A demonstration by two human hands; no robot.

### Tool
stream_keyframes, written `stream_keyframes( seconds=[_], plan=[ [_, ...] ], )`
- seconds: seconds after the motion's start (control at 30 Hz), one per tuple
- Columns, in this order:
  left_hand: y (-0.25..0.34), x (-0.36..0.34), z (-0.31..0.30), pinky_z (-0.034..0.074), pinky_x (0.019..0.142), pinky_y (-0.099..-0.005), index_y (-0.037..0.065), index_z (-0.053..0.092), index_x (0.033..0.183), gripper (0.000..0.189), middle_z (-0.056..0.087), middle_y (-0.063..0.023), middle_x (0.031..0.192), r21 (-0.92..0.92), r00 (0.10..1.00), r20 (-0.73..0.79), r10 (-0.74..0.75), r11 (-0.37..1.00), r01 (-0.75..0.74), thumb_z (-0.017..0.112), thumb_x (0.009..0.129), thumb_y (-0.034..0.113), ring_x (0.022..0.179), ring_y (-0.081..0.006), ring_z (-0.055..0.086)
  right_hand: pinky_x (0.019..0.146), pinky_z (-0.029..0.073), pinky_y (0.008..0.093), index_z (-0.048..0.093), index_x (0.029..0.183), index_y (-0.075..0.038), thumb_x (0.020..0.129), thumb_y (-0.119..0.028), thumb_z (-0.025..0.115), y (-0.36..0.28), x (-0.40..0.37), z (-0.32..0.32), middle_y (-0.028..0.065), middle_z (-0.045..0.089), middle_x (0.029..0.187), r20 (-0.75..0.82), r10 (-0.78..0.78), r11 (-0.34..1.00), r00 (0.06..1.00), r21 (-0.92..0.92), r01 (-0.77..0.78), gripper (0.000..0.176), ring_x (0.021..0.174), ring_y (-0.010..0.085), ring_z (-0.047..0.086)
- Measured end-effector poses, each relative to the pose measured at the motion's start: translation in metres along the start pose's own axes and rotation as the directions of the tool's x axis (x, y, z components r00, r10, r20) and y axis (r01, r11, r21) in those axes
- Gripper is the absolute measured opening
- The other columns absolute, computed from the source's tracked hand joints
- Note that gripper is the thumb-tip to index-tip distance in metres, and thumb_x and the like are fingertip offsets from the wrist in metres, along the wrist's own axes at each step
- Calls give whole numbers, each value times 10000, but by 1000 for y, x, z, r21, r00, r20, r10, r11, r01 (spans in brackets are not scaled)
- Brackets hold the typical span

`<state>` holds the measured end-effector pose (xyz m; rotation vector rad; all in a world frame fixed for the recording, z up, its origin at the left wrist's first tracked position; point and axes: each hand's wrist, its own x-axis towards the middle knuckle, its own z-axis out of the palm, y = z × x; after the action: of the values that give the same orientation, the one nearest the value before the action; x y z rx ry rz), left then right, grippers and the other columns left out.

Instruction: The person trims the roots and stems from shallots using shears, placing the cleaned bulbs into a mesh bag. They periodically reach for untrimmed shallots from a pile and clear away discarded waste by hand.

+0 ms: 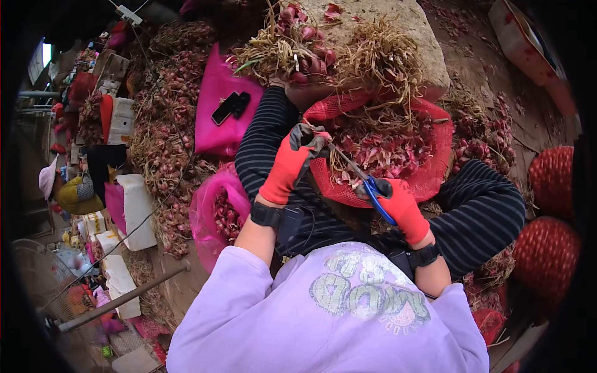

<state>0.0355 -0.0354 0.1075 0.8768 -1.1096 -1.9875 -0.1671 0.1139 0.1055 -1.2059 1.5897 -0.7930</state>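
My left hand [295, 158], in a red glove with grey fingers, pinches a small, mostly hidden shallot [319, 133]. My right hand [399, 202], gloved the same way, is closed round the blue handles of a pair of scissors [379, 198]. The blades point up and left, their tips close to my left fingers. Below them, between my legs, a red mesh bag [443, 133] lies with its mouth rolled open, holding reddish skins and dry trimmings. Just beyond the bag, bunched shallots [311, 53] and dry stalks [382, 56] rest on a pale block [429, 37].
A pink sheet [211, 133] with a phone [225, 109] lies left, above a pink bag of shallots [202, 214]. Shallot heaps [161, 124] extend behind. Filled red mesh sacks [544, 261] stand right. Another person [84, 193] sits far left, near white foam boxes [134, 211].
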Motion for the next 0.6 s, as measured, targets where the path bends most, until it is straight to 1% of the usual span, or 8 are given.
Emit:
stream_keyframes(
  seconds=[0.03, 0.07, 0.1, 0.2, 0.27, 0.3, 0.47, 0.6],
  plan=[
    [6, 0, -3, 521, 832, -351, 16, 508, 1071, 207, 587, -69, 997, -26, 998, 59, -28, 999, 30, 542, 869, 39, 908, -145, 585, 650, 460, 270, 658, 895, 10, 806, -121, 604, -1, 0, -3, 64, 665, 737, 46, 19, 998, 999, 56, -21, 168, 680, 92, 595],
    [11, 0, -5, 519, 832, -359, 25, 482, 1071, 224, 577, -73, 1018, 77, 994, 80, -70, 995, 63, 555, 863, 62, 927, -161, 585, 641, 452, 262, 660, 892, 9, 812, -123, 598, -2, 1, -6, 53, 655, 721, 93, 35, 993, 995, 111, -45, 166, 667, 77, 571],
    [11, 1, -4, 520, 830, -358, 28, 471, 1070, 230, 574, -79, 1025, 35, 995, 71, -74, 997, 72, 558, 860, 60, 924, -166, 588, 632, 444, 254, 662, 889, 8, 818, -124, 591, -3, 0, -9, 43, 645, 706, 140, 48, 984, 989, 164, -71, 165, 655, 62, 546],
    [3, 7, -3, 523, 820, -349, 35, 445, 1070, 250, 565, -95, 1038, -91, 998, 50, -39, 995, 43, 563, 851, 40, 912, -180, 599, 605, 419, 247, 660, 891, 1, 828, -134, 579, -18, -2, -6, 25, 606, 669, 104, 30, 986, 994, 162, -47, 170, 638, 45, 484],
    [-17, 13, -4, 525, 809, -334, 39, 433, 1072, 262, 560, -104, 1037, -184, 998, 37, 55, 982, -47, 559, 844, 7, 902, -186, 608, 624, 454, 310, 660, 886, -34, 800, -214, 621, -12, 0, -2, 120, 628, 744, 33, 31, 992, 999, 123, -35, 203, 702, 217, 587],
    [-22, 15, 0, 525, 806, -329, 36, 437, 1060, 255, 562, -106, 1029, -147, 996, -28, 82, 985, -85, 545, 837, -22, 899, -189, 611, 633, 471, 342, 661, 883, -52, 786, -254, 641, -10, 1, 0, 168, 640, 782, -1, 32, 994, 999, 102, -31, 225, 734, 303, 638],
    [-33, 16, 25, 529, 771, -305, 13, 458, 1009, 255, 577, -101, 974, 36, 937, -262, 232, 972, -231, 487, 802, -132, 911, -190, 615, 647, 479, 368, 639, 940, -70, 769, -249, 645, -21, -1, 8, 165, 640, 809, -207, -55, 985, 977, -174, 19, 247, 760, 339, 618],
    [-36, 22, 30, 541, 745, -294, 1, 469, 981, 230, 589, -98, 952, 210, 897, -257, 359, 927, -311, 485, 798, -138, 911, -178, 613, 655, 481, 370, 642, 953, -70, 752, -238, 651, -26, -2, 3, 164, 640, 813, -210, -46, 988, 977, -153, 14, 262, 767, 340, 619]
  ],
)
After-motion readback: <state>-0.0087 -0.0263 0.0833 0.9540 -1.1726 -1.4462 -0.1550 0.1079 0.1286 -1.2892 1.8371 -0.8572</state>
